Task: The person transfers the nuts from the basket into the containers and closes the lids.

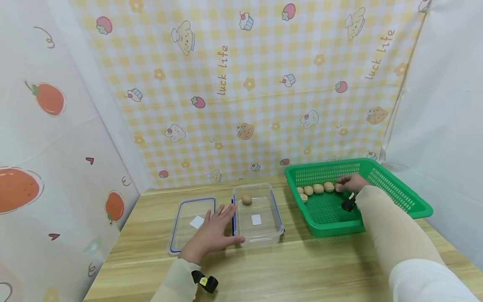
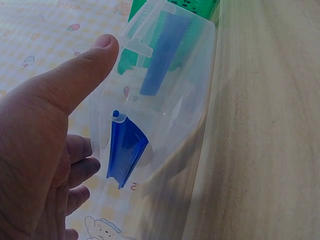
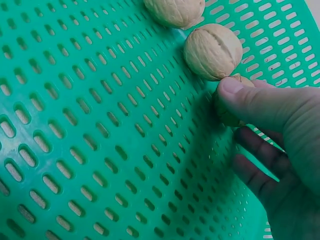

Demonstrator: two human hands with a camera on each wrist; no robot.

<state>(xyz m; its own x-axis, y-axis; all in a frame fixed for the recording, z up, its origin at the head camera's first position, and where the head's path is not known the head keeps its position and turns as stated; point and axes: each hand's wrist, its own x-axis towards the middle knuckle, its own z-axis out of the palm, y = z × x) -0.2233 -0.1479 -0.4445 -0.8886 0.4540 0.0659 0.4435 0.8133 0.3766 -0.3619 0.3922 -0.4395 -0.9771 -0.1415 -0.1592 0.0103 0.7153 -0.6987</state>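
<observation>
My right hand [image 1: 354,183] reaches into the green plastic basket [image 1: 326,214] and pinches a walnut [image 3: 226,111] between thumb and fingers, at the end of a row. Several other walnuts [image 1: 318,188] line the basket's back and left side; one walnut [image 3: 214,51] sits right beside the pinched one in the right wrist view. My left hand [image 1: 212,235] is spread at the left side of a clear plastic container [image 1: 260,233], thumb by its near corner. Whether it touches the wall I cannot tell. A single walnut [image 1: 247,199] lies inside the container, near its back left.
Flat on the wooden table [image 1: 286,272], left of the container, lies a clear lid [image 1: 188,206] with a blue seal, partly behind my left hand. Blue clips [image 2: 127,150] hang from the container's sides. A patterned cloth [image 1: 234,159] rises behind the table.
</observation>
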